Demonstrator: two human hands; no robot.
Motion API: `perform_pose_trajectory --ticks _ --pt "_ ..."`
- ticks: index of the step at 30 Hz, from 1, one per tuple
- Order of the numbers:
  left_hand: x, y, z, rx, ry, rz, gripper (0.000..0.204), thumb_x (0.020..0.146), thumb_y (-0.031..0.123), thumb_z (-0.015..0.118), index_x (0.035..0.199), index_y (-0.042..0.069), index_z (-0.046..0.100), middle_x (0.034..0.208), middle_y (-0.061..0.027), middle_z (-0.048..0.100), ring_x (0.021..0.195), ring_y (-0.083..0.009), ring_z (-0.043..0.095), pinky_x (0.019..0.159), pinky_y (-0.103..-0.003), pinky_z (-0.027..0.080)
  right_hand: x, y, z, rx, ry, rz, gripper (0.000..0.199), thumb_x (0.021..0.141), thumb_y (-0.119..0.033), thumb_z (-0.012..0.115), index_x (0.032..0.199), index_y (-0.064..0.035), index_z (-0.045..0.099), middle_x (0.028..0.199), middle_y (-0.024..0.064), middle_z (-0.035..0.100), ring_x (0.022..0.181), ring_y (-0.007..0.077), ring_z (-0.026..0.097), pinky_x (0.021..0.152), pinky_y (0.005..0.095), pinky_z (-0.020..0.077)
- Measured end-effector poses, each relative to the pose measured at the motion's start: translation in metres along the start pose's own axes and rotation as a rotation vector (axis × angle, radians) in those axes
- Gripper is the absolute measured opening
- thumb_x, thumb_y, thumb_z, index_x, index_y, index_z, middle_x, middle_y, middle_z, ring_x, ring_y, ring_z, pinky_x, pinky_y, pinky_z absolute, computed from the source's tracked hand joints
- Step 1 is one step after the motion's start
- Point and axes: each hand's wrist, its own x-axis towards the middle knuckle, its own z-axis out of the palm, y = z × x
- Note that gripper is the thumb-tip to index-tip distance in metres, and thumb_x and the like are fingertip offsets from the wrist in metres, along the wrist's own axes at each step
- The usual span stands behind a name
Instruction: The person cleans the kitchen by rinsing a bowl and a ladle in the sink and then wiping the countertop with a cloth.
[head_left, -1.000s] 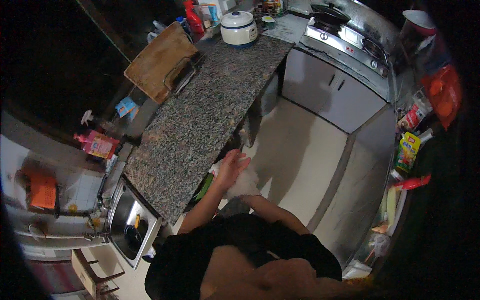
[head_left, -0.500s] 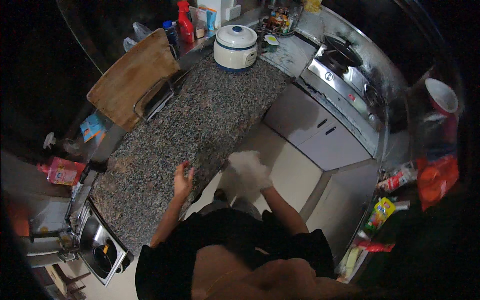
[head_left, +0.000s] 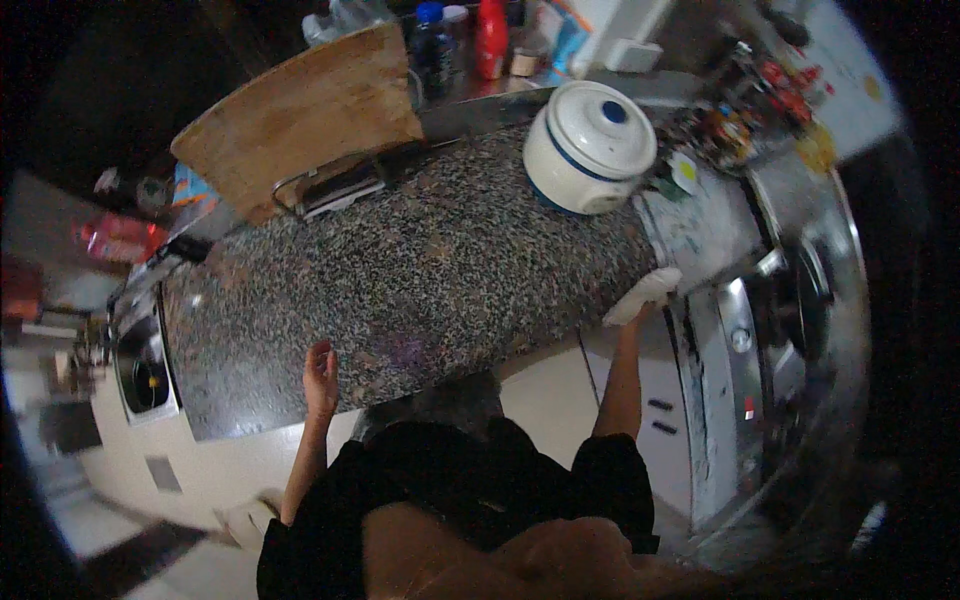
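A pale cloth is in my right hand, at the right front edge of the speckled granite counter. The cloth covers most of the fingers, which close around it. My left hand is raised by the counter's front edge, fingers apart and slightly bent, holding nothing. Beyond the right hand stands a white slow cooker with a blue-rimmed base and a lid with a blue knob.
A wooden board leans at the back left beside a metal rack. Bottles, including a red one, line the back ledge. A sink is at the far left; a gas stove stands right, near a condiment rack.
My view has turned right and come nearer the counter. The right hand has carried the cloth from over the floor to the counter's right edge. The left hand stays empty.
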Motion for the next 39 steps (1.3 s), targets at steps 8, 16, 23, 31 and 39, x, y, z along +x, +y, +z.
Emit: perform_pose_trajectory --ticks 8,16,23,31,39 --pt "-0.034 0.03 0.067 0.041 0.008 -0.164 0.021 0.083 0.011 0.047 0.103 0.004 0.044 0.089 -0.0104 0.057 0.081 -0.017 0.057 0.066 -0.027 0.044 -0.019 -0.073 0.022 0.423 -0.116 -0.488 0.05 0.079 -0.025 0.049 0.121 -0.0027 0.034 0.121 0.0185 0.036 0.111 0.0306 0.036 0.092 0.0391 0.029" --pt "-0.037 0.053 0.077 0.125 0.065 -0.267 0.019 0.083 0.01 0.047 0.1 0.002 0.047 0.084 -0.0092 0.058 0.078 -0.0157 0.057 0.066 -0.026 0.044 -0.11 -0.211 -0.061 0.531 -0.735 -1.312 0.067 0.07 -0.048 0.053 0.123 -0.0114 0.036 0.125 0.0185 0.031 0.117 0.034 0.027 0.095 0.0476 0.0198" --pt "-0.093 0.05 0.052 0.112 0.32 -0.566 0.018 0.085 0.017 0.047 0.09 0.001 0.053 0.076 -0.0074 0.058 0.074 -0.0138 0.056 0.066 -0.026 0.043 0.032 -0.361 0.086 0.158 -0.159 -0.849 0.05 0.083 -0.033 0.039 0.124 -0.0067 0.026 0.126 0.0137 0.03 0.116 0.0264 0.028 0.094 0.0439 0.0225" --pt "-0.125 0.02 0.062 -0.022 0.285 -0.569 0.016 0.086 0.014 0.045 0.087 -0.001 0.052 0.074 -0.0051 0.054 0.072 -0.0097 0.051 0.068 -0.023 0.04 -0.181 -0.359 0.014 0.805 -0.856 -0.861 0.055 0.074 -0.021 0.052 0.123 -0.0067 0.031 0.124 0.0176 0.031 0.117 0.0324 0.026 0.099 0.0457 0.0127" --pt "-0.063 0.051 0.082 0.026 0.142 -0.436 0.016 0.085 0.014 0.046 0.088 0.0 0.053 0.077 -0.0077 0.058 0.073 -0.0125 0.054 0.066 -0.025 0.042 -0.098 -0.207 -0.048 0.534 -0.712 -1.324 0.048 0.062 -0.019 0.059 0.109 -0.0135 0.051 0.115 0.0124 0.042 0.108 0.031 0.037 0.091 0.0441 0.0279"
